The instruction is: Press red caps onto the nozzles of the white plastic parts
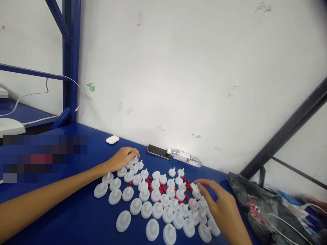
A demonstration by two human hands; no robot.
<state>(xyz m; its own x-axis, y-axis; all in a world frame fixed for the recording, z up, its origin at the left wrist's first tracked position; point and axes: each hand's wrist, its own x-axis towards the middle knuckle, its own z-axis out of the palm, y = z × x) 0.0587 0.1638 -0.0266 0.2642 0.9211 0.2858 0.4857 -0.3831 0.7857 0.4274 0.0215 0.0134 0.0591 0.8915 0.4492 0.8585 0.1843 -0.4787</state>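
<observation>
Several white round pieces with thin upright stems (152, 229) are spread over the blue table, with small red pieces (162, 188) scattered among them. At the far left end of the group, my left hand (125, 157) rests with its fingers curled at a white piece (135, 159); its fingertips are partly hidden. At the right side, my right hand (217, 197) has thumb and forefinger closed at the top of a white piece (196, 191), above the others.
Near the wall lie a white case (112, 139), a phone (158, 151) and a clear plastic bottle (185, 157). A black plastic bag (270, 211) with red bits sits at the right. A blue post (74, 61) stands at the left.
</observation>
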